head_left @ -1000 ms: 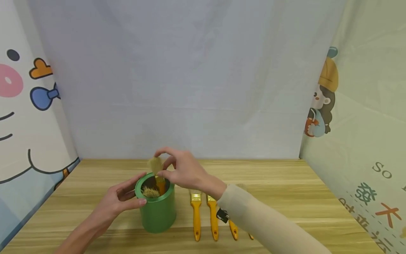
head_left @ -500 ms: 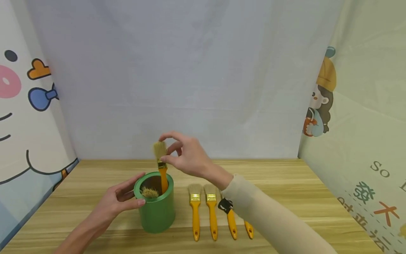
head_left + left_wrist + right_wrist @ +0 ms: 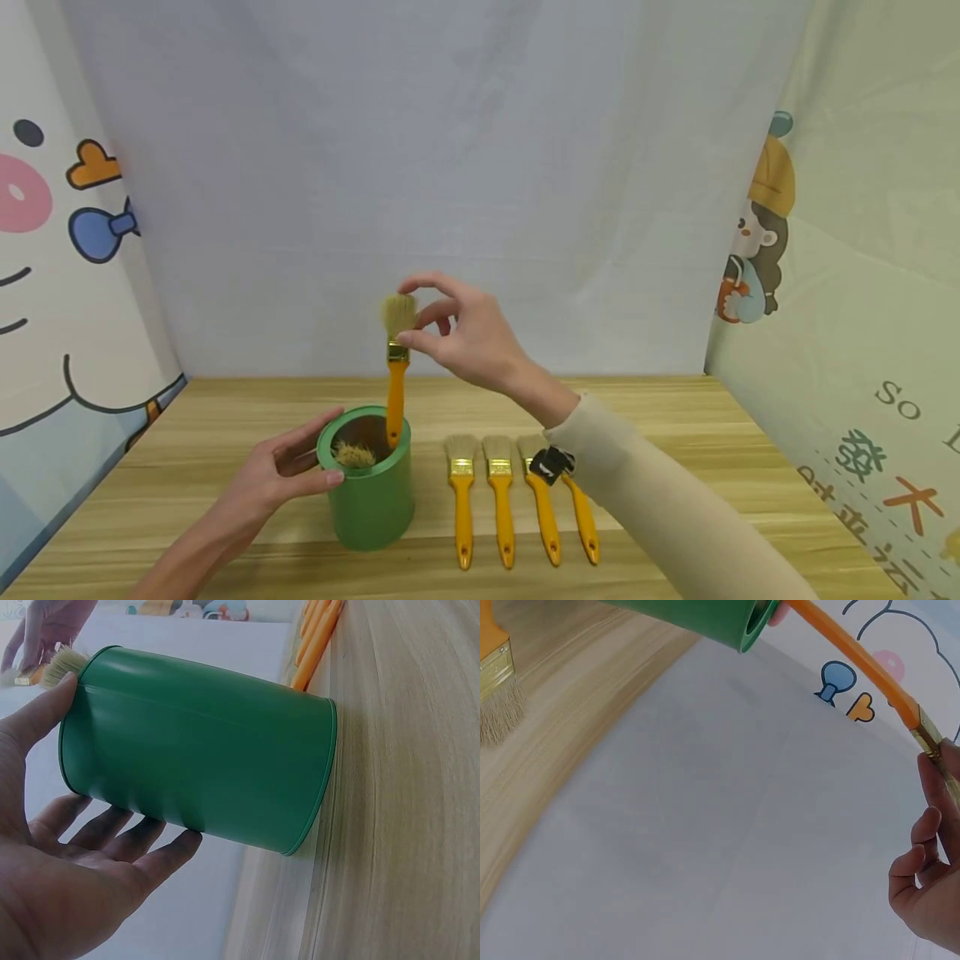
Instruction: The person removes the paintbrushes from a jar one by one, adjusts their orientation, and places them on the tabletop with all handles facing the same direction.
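Observation:
A green can point(image 3: 372, 512) stands upright on the table. My left hand point(image 3: 273, 475) steadies it, thumb at the rim and fingers against the side point(image 3: 191, 750). Inside the can, the bristles of one paintbrush point(image 3: 352, 454) show near the rim; its handle is hidden. My right hand point(image 3: 480, 337) pinches another paintbrush point(image 3: 396, 392) at the metal band, bristles up. That brush hangs nearly upright, the tip of its orange handle at the can's opening. In the right wrist view the handle point(image 3: 855, 652) slants toward the can's mouth.
To the right of the can, several paintbrushes point(image 3: 462, 517) lie in a row on the wooden table point(image 3: 660, 517), bristles away from me. A black strap end point(image 3: 551, 465) from my right wrist hangs over them. A pale cloth point(image 3: 450, 167) rises behind the table.
My right hand has moved up and slightly right, drawing the paintbrush upward so most of its handle is now above the can. My left hand has stayed at the can.

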A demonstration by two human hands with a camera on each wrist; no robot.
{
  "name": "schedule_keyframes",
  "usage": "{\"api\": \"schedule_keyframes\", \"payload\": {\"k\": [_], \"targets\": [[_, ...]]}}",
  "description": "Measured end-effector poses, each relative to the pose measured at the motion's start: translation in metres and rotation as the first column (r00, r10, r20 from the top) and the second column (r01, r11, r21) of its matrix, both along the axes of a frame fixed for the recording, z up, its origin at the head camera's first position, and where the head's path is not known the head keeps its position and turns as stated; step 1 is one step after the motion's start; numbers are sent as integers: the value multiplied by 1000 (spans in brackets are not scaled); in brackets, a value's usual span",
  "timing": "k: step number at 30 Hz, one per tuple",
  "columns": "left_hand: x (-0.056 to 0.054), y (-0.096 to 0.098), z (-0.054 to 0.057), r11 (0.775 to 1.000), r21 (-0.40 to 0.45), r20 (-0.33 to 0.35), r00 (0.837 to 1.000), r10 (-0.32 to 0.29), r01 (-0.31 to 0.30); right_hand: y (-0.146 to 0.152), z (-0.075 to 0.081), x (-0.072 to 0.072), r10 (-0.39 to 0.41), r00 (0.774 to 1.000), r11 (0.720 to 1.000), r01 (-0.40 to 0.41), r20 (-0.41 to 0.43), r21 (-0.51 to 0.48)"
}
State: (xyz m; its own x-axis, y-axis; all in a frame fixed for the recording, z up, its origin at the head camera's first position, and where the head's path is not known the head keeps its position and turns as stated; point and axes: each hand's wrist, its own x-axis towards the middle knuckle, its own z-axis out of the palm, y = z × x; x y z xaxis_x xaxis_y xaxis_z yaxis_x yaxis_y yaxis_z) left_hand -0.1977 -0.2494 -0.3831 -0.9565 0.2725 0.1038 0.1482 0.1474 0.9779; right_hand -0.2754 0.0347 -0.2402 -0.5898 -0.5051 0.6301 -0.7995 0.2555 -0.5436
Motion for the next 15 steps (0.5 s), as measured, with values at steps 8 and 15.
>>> {"api": "schedule_keyframes", "payload": {"k": [8, 15], "targets": [[2, 1, 0, 1000, -3, -9, 1000, 6, -6, 31, -1, -3, -20, 999, 999, 21, 47, -33], [3, 1, 0, 1000, -5, -2, 1000, 1, -1, 73, -21, -5, -60, 988, 997, 65, 141, -28]]}}
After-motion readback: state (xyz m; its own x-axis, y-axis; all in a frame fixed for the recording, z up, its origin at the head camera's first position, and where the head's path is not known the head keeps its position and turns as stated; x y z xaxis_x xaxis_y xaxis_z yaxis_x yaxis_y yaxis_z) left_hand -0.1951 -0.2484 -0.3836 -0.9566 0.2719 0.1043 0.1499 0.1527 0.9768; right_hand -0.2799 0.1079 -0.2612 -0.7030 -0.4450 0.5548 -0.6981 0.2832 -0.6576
